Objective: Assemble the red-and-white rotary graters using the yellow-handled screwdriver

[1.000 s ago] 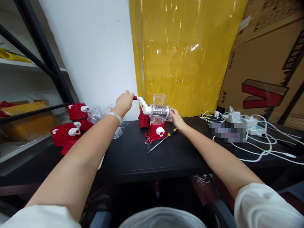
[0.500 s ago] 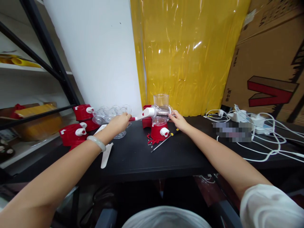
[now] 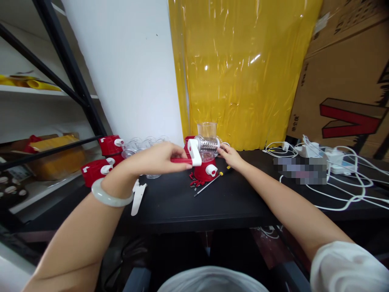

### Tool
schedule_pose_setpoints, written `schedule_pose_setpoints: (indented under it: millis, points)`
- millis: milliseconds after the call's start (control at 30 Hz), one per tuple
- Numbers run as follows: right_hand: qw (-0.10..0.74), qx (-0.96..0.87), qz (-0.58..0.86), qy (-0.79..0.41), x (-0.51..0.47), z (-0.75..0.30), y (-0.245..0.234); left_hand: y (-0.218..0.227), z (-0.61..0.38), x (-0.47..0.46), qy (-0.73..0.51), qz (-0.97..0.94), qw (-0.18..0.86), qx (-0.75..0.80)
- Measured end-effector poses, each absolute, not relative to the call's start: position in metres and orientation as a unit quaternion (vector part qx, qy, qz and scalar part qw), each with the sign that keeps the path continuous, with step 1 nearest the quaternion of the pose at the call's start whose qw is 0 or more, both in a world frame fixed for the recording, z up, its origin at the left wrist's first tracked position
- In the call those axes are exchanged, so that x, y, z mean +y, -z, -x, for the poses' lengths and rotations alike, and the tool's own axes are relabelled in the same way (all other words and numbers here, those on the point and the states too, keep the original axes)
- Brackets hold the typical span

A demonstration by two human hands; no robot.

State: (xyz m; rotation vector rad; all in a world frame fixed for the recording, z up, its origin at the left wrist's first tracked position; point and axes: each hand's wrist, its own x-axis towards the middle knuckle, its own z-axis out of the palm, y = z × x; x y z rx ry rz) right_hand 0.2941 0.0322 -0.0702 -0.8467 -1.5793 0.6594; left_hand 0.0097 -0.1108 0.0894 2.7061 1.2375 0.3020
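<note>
A hand-crank rotary grater (image 3: 206,152) with a red base, a steel drum and a clear hopper stands at the back of the black table (image 3: 212,202). My left hand (image 3: 158,158) is closed round the red grip of its white crank handle (image 3: 192,153), which points down and towards me. My right hand (image 3: 228,154) rests against the drum's right end, fingers curled on it. A screwdriver (image 3: 209,183) with a yellow tip and small red parts (image 3: 196,183) lie in front of the base.
Spare red bases (image 3: 97,168) and clear plastic bowls (image 3: 136,148) sit at the left, with a loose white handle (image 3: 137,195) near the table's edge. White cables and chargers (image 3: 328,170) spread across the right. Yellow plastic sheet, cardboard boxes and a metal shelf surround the table.
My left hand has swung the crank from pointing up-left, down through the left, to low in front of the grater. My right hand has stayed at the drum.
</note>
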Motion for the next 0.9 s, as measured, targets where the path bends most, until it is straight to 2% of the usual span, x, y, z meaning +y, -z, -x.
schedule_pose_setpoints:
  millis: [200, 333, 400, 533, 667, 800, 900]
  points:
    - [0.578, -0.676, 0.363, -0.277, 0.032, -0.296, 0.069, -0.139, -0.021, -0.095, -0.201, -0.893, 0.143, 0.376]
    - [0.568, -0.681, 0.366, -0.281, 0.032, -0.298, 0.069, -0.157, -0.025, -0.067, -0.302, -0.848, 0.124, 0.418]
    - [0.564, -0.684, 0.368, -0.279, 0.032, -0.299, 0.069, -0.157, -0.023, -0.048, -0.36, -0.808, 0.081, 0.459]
    - [0.56, -0.688, 0.373, -0.272, 0.033, -0.3, 0.068, -0.136, -0.011, -0.008, -0.405, -0.762, -0.064, 0.502]
    - [0.557, -0.689, 0.375, -0.272, 0.033, -0.3, 0.068, -0.096, 0.008, 0.028, -0.411, -0.752, -0.027, 0.514]
    - [0.559, -0.687, 0.375, -0.273, 0.034, -0.3, 0.068, -0.058, 0.029, 0.052, -0.363, -0.757, 0.013, 0.543]
    - [0.557, -0.686, 0.375, -0.279, 0.033, -0.299, 0.068, -0.039, 0.041, 0.05, -0.323, -0.786, -0.029, 0.527]
